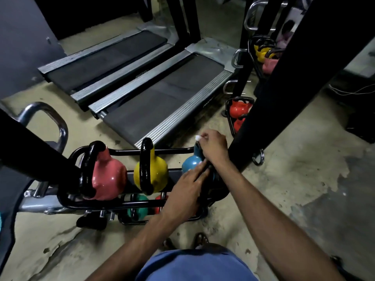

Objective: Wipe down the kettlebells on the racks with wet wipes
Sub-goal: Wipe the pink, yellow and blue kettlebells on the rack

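From the head camera, the blue kettlebell point(190, 163) sits at the right end of the upper tier of the black rack point(113, 203), with its glossy round body partly hidden under both hands. The right hand point(215, 146) is at the top of its handle, fingers curled and pinching a small white wet wipe point(197, 137) that sticks out on the far side. The left hand point(189, 182) lies on the near side of the bell, fingers fairly straight and resting on it. To the left on the same tier stand a yellow kettlebell point(151, 173) and a pink kettlebell point(107, 179), both with black handles. Two treadmills point(162, 94) lie on the floor beyond.
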A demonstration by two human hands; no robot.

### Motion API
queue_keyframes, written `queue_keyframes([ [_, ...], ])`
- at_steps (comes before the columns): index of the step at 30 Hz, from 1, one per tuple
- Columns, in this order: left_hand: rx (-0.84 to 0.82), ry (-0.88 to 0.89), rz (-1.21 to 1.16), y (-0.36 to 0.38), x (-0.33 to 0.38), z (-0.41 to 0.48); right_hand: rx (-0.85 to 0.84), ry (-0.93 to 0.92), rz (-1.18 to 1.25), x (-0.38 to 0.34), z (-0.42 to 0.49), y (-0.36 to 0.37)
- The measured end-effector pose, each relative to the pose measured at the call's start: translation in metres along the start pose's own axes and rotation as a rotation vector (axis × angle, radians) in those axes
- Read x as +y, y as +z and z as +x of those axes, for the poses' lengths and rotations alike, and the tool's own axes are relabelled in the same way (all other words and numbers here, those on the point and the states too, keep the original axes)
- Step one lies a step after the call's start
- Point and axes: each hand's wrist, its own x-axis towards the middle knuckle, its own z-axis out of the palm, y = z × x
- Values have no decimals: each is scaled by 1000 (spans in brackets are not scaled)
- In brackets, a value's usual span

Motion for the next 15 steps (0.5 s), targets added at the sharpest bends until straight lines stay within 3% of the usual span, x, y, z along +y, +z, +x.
queue_keyframes([
  [4, -31, 90, -19, 4, -1, -16, -364, -353, -804, -41, 15, -6],
  [7, -37, 94, -24, 3, -4, -13, -517, -559, -1116, -57, 13, -4],
  [10, -53, 79, -40, 1, -4, -11, -478, -577, -1146, -54, 12, -4],
  [13, -93, 97, -44, -4, -7, -12, -355, -412, -986, -46, 17, -5],
  [15, -96, 115, -41, -7, -10, -11, -215, -237, -739, -32, 26, -6],
])
